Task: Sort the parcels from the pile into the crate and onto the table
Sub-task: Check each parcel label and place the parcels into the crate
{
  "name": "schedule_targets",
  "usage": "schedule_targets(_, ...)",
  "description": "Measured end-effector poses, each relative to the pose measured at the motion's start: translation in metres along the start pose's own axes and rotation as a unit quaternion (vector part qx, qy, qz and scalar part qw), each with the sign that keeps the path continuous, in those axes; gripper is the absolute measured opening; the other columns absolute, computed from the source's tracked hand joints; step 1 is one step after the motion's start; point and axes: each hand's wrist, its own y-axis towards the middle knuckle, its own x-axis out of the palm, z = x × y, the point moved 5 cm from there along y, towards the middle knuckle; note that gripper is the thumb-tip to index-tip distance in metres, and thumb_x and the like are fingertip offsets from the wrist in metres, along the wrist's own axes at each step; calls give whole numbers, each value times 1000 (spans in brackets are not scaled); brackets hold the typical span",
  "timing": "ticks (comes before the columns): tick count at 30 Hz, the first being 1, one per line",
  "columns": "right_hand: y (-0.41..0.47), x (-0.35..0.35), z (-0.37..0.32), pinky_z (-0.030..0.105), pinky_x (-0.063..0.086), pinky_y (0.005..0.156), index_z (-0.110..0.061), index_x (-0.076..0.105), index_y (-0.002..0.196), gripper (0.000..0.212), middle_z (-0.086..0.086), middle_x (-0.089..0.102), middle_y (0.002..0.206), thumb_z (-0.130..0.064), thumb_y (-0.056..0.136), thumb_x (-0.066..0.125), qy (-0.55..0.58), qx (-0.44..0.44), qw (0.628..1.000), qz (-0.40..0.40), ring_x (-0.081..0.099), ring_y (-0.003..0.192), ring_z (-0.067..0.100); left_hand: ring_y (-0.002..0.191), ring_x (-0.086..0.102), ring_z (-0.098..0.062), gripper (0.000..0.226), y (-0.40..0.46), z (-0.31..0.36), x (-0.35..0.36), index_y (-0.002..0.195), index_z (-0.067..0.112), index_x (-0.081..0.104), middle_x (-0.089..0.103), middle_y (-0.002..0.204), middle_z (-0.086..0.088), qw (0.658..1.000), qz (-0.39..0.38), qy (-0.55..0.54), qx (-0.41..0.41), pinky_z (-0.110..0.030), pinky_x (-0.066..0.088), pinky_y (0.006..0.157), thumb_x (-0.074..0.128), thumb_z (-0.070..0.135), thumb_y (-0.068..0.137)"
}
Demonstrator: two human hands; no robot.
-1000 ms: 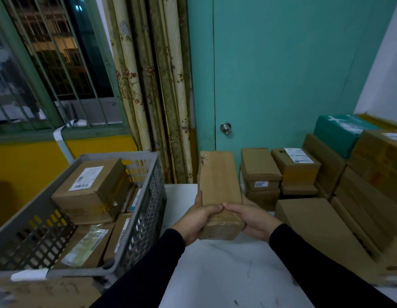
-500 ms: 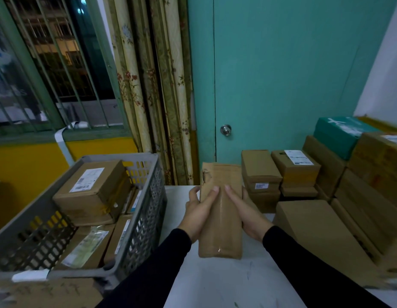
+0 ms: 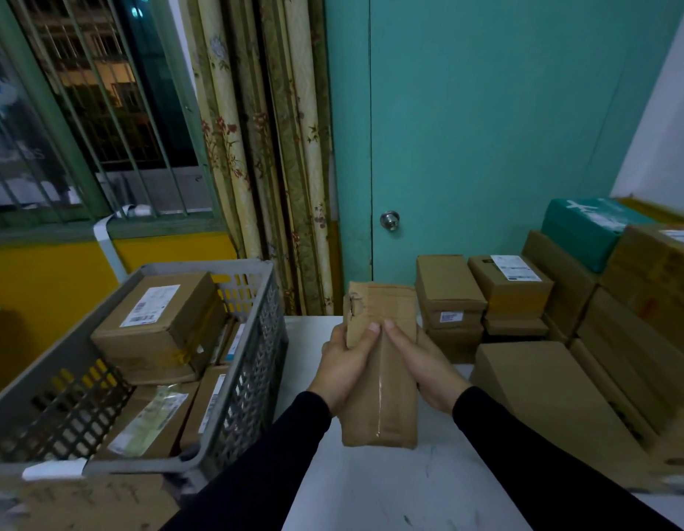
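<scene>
A long, narrow cardboard parcel point(image 3: 380, 373), sealed with glossy clear tape and torn at one top corner, is held upright above the white table point(image 3: 390, 488). It is grasped from both sides by the left hand point(image 3: 346, 367) and right hand point(image 3: 423, 366). Labelled brown boxes are held in the grey perforated plastic crate point(image 3: 252, 362) at the left.

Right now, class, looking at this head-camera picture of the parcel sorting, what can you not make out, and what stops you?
- Held parcel: far face hidden; left hand and right hand cover its sides.
- Lower parcels in the crate: hidden by the labelled box.
- Label print: too small.
- Right-hand pile: blurred, cut by the frame edge.
</scene>
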Motion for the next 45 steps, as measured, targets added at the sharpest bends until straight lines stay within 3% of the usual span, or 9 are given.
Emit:
schedule_targets(9,-2,-3,6,41,57,93,-34,63,126,34,-3,76,115,-52,98,53,4,13,1000,6,73,105,16,107,69,-16,60,-4,1,-1,141,30,48,68,122,4,999,-44,12,-19,-42,58,94,64,59,91)
schedule_targets(12,0,-14,7,48,51,102,-31,66,129,66,3,73,123,-76,91,36,73,32,996,31,67,117,23,101,67,-6,45,-9,15,-1,128,33,57,68,115,10,995,-89,-17,-32,-27,54,83,55,61,94)
schedule_targets(16,4,-22,11,54,36,116,-20,47,150,96,10,59,143,-87,82,35,118,82,986,83,52,133,28,111,62,-19,60,-6,22,-11,125,34,62,68,117,-1,992,-65,-97,-55,-42,47,103,42,76,88)
schedule_targets(19,2,-19,8,51,39,115,-18,64,133,78,10,68,132,-77,94,30,92,87,988,87,58,128,26,113,61,-26,97,-2,16,-15,139,22,59,65,127,-12,986,-57,-145,-60,-41,51,91,44,89,71)
schedule_targets(24,0,-20,9,51,51,101,-19,68,121,64,13,74,117,-67,100,32,85,94,989,76,69,114,31,123,58,-36,133,0,9,-18,148,21,49,61,134,-17,976,-15,-189,-109,-56,43,109,56,102,42)
schedule_targets(28,5,-20,13,50,36,117,-11,61,133,66,10,64,136,-64,98,43,81,82,990,79,56,130,25,113,65,-34,85,-1,4,-18,129,14,64,72,116,-19,978,1,-171,-117,-48,49,100,44,83,84)
schedule_targets(32,7,-12,13,45,51,103,-14,63,131,51,11,72,123,-53,101,48,51,73,995,39,67,115,28,113,67,-33,43,-1,-2,-9,131,14,61,74,114,-15,987,-40,-108,-108,-47,51,104,61,40,97)
schedule_targets(38,7,-9,14,50,53,100,-34,41,137,39,7,65,124,-25,102,57,107,68,992,5,66,112,29,105,71,-22,55,-3,5,1,142,39,39,67,129,-4,986,-78,-138,-45,-30,59,71,60,12,99)
schedule_targets(45,5,-4,16,36,58,88,-25,46,139,41,10,68,127,-18,100,58,89,64,993,-34,69,112,25,116,66,-20,86,-1,4,5,152,41,30,62,135,3,995,-81,-61,-5,-46,53,104,74,38,78)
